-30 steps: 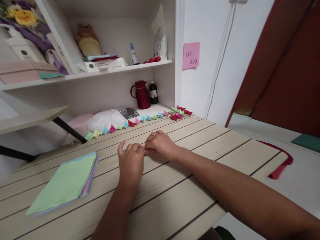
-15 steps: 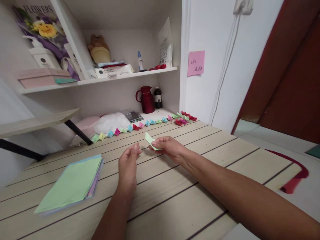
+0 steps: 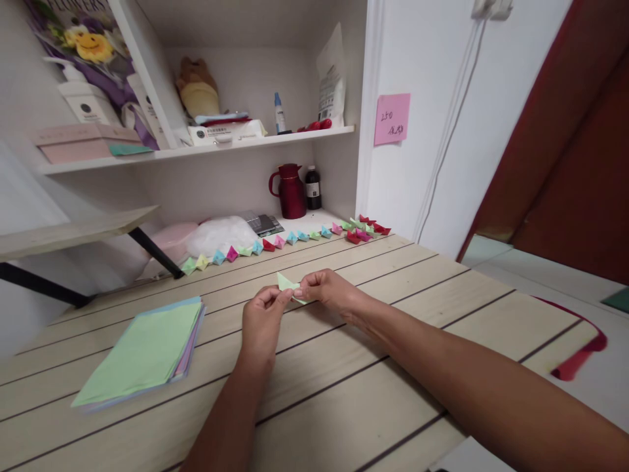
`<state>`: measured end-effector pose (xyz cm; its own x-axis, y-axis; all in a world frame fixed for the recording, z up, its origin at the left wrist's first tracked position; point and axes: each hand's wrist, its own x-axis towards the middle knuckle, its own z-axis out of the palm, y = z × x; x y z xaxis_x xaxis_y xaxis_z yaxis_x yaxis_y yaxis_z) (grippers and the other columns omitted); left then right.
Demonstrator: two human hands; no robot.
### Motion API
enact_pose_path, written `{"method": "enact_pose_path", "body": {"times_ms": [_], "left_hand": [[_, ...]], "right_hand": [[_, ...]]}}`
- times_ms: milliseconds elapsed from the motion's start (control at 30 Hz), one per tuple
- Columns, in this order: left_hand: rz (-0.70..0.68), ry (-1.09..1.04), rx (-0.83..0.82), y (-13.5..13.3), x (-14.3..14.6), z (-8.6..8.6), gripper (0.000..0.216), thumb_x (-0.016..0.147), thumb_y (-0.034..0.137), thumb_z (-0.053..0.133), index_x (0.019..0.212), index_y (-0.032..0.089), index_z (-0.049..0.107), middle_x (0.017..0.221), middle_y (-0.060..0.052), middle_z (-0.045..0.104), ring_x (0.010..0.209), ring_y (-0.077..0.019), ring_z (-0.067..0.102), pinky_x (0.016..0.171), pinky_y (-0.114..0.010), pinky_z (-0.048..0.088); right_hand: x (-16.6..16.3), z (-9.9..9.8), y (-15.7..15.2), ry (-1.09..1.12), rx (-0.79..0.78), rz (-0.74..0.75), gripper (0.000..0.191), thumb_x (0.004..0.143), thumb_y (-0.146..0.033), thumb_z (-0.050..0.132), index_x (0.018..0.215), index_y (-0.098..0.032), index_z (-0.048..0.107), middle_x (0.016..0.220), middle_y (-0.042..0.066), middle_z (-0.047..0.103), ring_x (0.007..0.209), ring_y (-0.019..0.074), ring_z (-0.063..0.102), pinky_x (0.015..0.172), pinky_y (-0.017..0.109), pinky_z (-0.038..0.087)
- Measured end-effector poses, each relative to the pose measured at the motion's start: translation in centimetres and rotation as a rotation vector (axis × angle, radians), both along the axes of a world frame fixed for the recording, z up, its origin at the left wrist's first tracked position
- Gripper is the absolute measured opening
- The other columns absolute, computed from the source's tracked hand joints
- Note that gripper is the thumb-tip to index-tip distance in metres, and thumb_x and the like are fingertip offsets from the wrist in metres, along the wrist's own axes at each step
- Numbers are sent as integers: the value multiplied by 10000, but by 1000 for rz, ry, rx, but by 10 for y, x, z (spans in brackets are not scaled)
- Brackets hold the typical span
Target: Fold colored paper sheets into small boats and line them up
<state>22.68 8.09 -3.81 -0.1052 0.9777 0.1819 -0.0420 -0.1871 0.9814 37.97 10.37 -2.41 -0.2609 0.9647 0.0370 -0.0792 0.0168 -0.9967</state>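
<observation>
**Item:** small green folded paper, held just above the desk, to the right of the stack of coloured sheets and a little beyond it.

**Left hand**: fingertips pinched on the paper's left side. The wrist is straight and the forearm reaches up from the desk's near edge.

**Right hand**: thumb and fingers closed on the paper's right end, knuckles curled. The arm comes in slantwise from the right.

**Step in hand, by the look:** a fold being worked between two pinches, off the desk surface.

**Next move, as judged:** calls for a firm hold at both ends and fine fingertip pressure.

**Row of small folded pieces**: well beyond the stack, along the desk's far edge.
</observation>
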Motion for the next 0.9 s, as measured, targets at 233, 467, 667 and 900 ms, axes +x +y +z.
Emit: {"method": "enact_pose_path", "body": {"times_ms": [233,467,667,900], "left_hand": [[-36,-39,-22,-1,0,-1,254,671,375,757,659,152,635,655,13,639,634,-110,520,632,-223,400],[-34,-125,4,0,-2,-2,348,726,358,718,554,174,478,530,66,487,555,-81,430,572,-199,356],[108,-207,29,15,-17,-8,311,804,436,612,653,171,548,633,30,582,599,-95,518,643,-228,425],[-45,-59,-10,10,-12,-3,412,728,476,701,981,154,655,848,-41,697,746,-143,633,807,-300,471]], "right_hand": [[2,0,1,-43,32,65,337,542,-373,820,566,-136,581,528,-53,475,551,79,362,546,231,253],[3,-2,-1,-84,34,143,317,558,-373,813,591,-131,611,570,-20,555,581,97,432,595,242,313],[1,-6,0,-162,69,157,239,588,-323,767,589,-139,614,553,-39,518,555,89,396,570,234,289],[8,-15,14,-201,120,45,341,622,-435,747,603,-151,559,554,-55,438,542,81,320,529,235,225]]}}
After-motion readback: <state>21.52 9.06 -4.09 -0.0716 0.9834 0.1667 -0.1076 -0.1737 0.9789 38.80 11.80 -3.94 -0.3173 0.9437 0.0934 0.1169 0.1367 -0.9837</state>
